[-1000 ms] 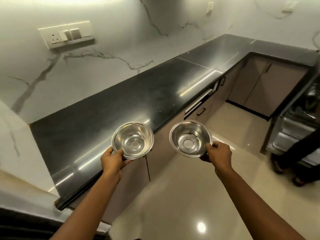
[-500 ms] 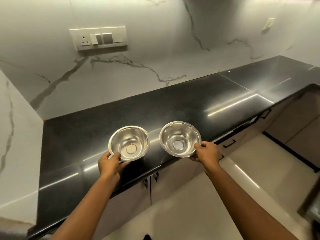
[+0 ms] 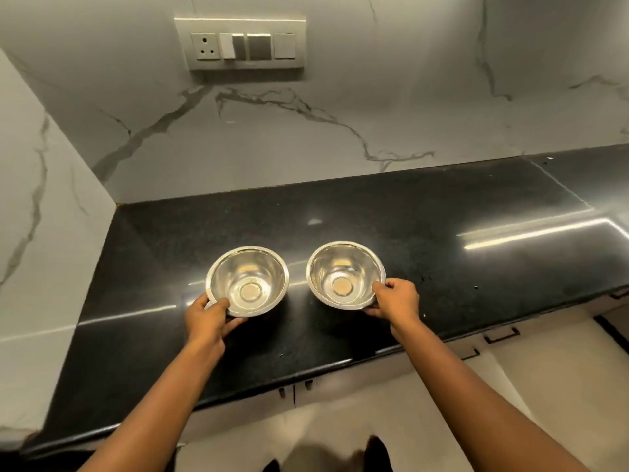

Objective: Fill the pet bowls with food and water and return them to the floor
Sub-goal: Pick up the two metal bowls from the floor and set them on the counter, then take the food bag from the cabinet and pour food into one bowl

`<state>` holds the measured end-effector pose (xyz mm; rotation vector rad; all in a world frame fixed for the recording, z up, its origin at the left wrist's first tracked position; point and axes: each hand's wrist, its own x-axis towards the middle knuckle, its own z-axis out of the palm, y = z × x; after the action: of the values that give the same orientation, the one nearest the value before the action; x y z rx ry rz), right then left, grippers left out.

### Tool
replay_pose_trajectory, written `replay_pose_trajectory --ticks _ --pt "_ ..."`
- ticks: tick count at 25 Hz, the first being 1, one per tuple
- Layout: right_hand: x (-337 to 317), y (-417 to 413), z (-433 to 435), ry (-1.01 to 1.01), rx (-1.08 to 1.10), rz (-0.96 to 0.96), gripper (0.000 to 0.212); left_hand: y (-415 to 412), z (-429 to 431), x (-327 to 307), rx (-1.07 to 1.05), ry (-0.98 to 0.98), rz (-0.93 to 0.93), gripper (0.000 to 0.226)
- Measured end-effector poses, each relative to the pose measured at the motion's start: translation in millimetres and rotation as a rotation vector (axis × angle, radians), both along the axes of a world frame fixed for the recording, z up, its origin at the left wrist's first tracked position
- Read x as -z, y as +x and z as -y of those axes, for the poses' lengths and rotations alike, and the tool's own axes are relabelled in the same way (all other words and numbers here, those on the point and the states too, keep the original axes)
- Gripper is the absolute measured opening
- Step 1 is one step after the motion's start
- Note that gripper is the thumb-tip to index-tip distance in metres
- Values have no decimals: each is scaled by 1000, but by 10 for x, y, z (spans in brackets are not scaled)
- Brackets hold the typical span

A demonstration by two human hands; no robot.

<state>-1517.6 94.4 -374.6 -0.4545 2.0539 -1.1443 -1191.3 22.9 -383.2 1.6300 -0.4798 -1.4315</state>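
Note:
Two empty, shiny steel bowls sit side by side over the black countertop [image 3: 442, 267]. My left hand [image 3: 207, 316] grips the near rim of the left bowl [image 3: 247, 281], thumb inside the rim. My right hand [image 3: 396, 301] grips the near right rim of the right bowl [image 3: 345, 274]. Both bowls are upright and level, low over or resting on the counter; I cannot tell which. No food or water shows in either bowl.
A marble wall [image 3: 340, 124] rises behind the counter and on the left. A switch and socket panel [image 3: 240, 42] is mounted above. Cabinet fronts with black handles [image 3: 502, 335] lie under the counter edge. Pale floor [image 3: 340, 430] lies below.
Both bowls have moved from over the counter's front edge to farther in over the countertop. My view has turned to face the wall squarely.

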Motion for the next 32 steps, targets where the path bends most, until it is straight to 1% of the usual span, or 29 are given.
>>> replay_pose_trajectory --ticks 5,10,11,12,14,15,16,17,18,19,21,23,26,28,29,30,32 --pt "30 -180 219 11 -147 28 19 -87 -64 79 -124 38 61 44" --pt "152 -394 286 27 -252 38 16 -163 -70 172 -166 83 185 40" --pt "168 -431 282 29 -272 47 14 -186 -112 152 -189 105 206 43" --pt "183 -470 265 38 -297 54 11 -200 -167 148 -214 122 245 52" --pt "186 -543 245 53 -364 56 13 -208 -266 102 -239 151 423 80" --pt "175 -573 248 59 -410 15 20 -212 -280 32 -237 150 538 87" --pt "116 -609 287 59 -465 -79 30 -232 -236 -88 -257 105 631 86" --pt "20 -642 342 51 -515 -202 41 -260 -172 -217 -284 10 680 79" --pt "-152 -665 450 16 -550 -320 53 -301 -61 -425 -290 -130 691 68" --pt "-362 -675 572 -41 -580 -422 60 -334 90 -663 -264 -273 658 57" --pt "-905 -615 852 -213 -620 -589 66 -478 394 -1268 -144 -496 515 39" --pt "-1473 -492 1098 -422 -636 -747 67 -682 628 -1898 -51 -673 425 34" --pt "-2280 -273 1367 -749 -633 -998 66 -1023 838 -2815 16 -921 393 32" --pt "-2796 -141 1465 -912 -580 -1141 68 -1192 926 -3330 38 -998 297 39" --pt "-3037 -86 1493 -974 -538 -1213 70 -1272 949 -3553 48 -997 219 40" --pt "-3254 -36 1516 -1021 -501 -1285 72 -1345 966 -3742 64 -972 98 38" --pt "-3587 22 1564 -1083 -453 -1433 77 -1448 1010 -3988 107 -879 -216 30"
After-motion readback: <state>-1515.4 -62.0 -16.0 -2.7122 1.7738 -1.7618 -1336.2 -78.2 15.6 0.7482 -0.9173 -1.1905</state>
